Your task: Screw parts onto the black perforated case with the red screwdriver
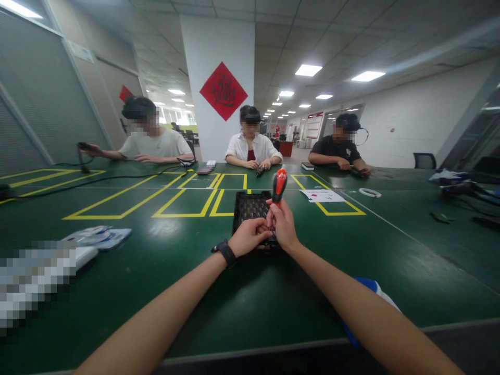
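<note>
A black, shallow tray-like case (250,207) with a patterned inside lies on the green table in front of me. Upright over its right part stands a screwdriver (279,186) with a red and black handle. My right hand (284,225) is closed around the lower end of that handle. Close beside it, my left hand (247,237), with a black watch on the wrist, has its fingers pinched together at the case near the screwdriver's lower end. Whatever sits between those fingertips, and the screwdriver's tip, are hidden by the hands.
Yellow tape outlines mark the green table (175,291). A white sheet (322,196) and a white ring (369,192) lie to the right, blue-white packets (103,237) to the left. Under my right forearm is a blue-white item (369,285). Three people sit opposite.
</note>
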Motion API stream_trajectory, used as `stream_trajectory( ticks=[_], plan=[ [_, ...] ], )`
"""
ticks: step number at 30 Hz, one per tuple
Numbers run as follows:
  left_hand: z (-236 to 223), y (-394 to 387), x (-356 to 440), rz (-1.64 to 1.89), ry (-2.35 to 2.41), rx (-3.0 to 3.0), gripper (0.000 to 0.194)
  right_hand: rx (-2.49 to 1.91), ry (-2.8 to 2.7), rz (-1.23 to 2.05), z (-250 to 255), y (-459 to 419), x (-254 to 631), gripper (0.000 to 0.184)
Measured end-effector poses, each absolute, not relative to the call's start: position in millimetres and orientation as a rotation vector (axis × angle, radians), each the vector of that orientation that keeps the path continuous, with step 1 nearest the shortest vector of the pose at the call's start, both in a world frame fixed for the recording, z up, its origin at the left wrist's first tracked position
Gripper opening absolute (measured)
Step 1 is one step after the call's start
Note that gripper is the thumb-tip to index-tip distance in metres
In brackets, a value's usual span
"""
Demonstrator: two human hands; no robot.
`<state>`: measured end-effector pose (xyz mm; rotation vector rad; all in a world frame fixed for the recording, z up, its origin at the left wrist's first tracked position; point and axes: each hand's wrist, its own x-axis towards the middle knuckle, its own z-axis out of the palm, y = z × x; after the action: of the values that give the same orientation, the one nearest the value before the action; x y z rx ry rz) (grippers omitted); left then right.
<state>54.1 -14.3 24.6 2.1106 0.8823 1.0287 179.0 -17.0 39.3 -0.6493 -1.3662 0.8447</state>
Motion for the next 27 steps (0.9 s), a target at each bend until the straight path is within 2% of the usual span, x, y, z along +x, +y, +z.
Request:
stream_trajectory(
  ticks=[6, 15, 27],
  plan=[
    [20.4, -10.5, 53.7, 1.047, 0.916, 2.116, 0.022, -0.626, -1.371, 0.865, 39.8, -17.6, 177.7, 0.023],
    [24.0, -13.9, 54.1, 0.984, 0.825, 2.068, 0.015, -0.684, -1.362, 0.938, 39.0, -15.5, 179.9, 0.03],
    [20.6, -11.8, 54.2, 1.059, 0.934, 2.109, 0.018, -0.63, -1.367, 0.868, 40.1, -16.4, 178.0, 0.024]
  ],
)
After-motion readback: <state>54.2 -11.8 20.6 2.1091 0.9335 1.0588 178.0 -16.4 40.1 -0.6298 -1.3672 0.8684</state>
